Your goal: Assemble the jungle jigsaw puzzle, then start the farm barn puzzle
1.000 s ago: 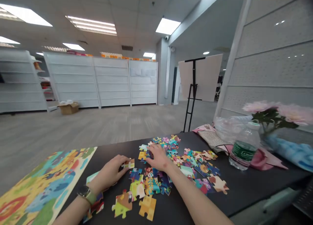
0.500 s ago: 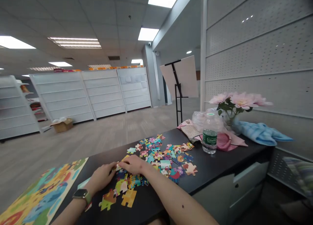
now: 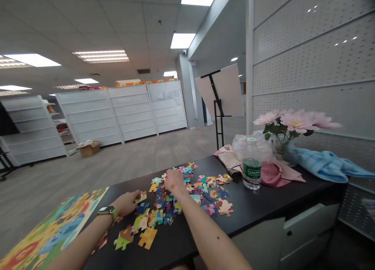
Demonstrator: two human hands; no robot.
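My left hand [image 3: 126,203], with a watch on its wrist, pinches a yellowish puzzle piece [image 3: 142,197] between thumb and fingers, low over the dark tabletop. Over the far part of the loose puzzle pieces [image 3: 164,201] is my right hand [image 3: 175,181]. Its fingers curl down among them, and their tips are hidden, so I cannot make out what they hold. Closer to me lie a plain yellow piece [image 3: 147,237] and a green and brown piece [image 3: 124,237]. Several pieces [image 3: 224,207] spread out to the right.
A colourful picture sheet [image 3: 63,223] lies along the left side of the table [image 3: 175,242]. At the right stand a water bottle [image 3: 252,168] and a vase of pink flowers [image 3: 297,121], with pink cloth [image 3: 272,174] and blue cloth [image 3: 328,164] beside them.
My right hand has moved away from my left hand, rightward and farther over the pieces. My left hand keeps a piece at its fingertips. The view has turned slightly left.
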